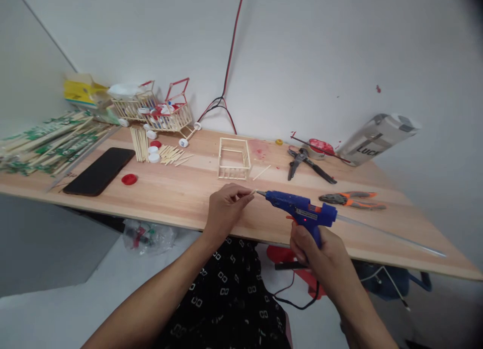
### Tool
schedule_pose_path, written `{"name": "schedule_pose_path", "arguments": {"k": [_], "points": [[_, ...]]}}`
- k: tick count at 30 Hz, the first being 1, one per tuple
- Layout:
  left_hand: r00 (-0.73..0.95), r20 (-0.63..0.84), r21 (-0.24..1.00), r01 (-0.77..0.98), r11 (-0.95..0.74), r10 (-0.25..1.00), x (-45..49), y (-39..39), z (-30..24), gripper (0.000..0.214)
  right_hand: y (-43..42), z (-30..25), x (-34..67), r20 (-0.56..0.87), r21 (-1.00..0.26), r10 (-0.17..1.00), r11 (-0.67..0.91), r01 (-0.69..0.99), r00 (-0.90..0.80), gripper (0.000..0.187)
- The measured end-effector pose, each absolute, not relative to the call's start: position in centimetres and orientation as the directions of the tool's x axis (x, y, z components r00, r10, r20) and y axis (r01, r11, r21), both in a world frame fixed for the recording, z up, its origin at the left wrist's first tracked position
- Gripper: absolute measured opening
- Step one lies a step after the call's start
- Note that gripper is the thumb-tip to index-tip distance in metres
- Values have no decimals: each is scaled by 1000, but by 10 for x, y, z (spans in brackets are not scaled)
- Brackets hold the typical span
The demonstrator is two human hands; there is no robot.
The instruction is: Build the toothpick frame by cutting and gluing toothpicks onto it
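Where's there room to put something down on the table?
Bare wood lies between the nearer red cap and the left hand, and right of the orange-handled pliers. The left side is crowded with wrapped sticks, a black phone and two little carts.

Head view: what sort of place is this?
Probably a small craft workspace, judging by the blue glue gun held in the right hand, the cut wooden sticks on the wooden table, and the little stick-built carts behind them.
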State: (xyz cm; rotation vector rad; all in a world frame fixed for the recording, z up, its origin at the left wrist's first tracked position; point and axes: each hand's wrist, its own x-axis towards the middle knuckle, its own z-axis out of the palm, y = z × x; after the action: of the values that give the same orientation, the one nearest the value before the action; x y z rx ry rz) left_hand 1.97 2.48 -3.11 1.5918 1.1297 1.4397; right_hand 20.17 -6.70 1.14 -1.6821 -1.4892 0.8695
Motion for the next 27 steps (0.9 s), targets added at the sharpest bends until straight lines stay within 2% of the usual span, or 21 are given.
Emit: {"name": "schedule_pose_path", "arguments": {"k": [10, 17, 27], "points": [[67, 383, 906, 168, -389, 921, 21, 25, -31, 9, -61, 10, 209, 7, -847, 993, -56, 528, 116, 49], [127, 373, 918, 96, -386, 919, 18, 27, -33, 11, -56, 5, 214, 1, -844, 995, -53, 533, 100, 49], [82, 282, 959, 6, -284, 956, 16, 29, -33, 11, -57, 6, 210, 6, -847, 994, -51, 530, 106, 49]]}}
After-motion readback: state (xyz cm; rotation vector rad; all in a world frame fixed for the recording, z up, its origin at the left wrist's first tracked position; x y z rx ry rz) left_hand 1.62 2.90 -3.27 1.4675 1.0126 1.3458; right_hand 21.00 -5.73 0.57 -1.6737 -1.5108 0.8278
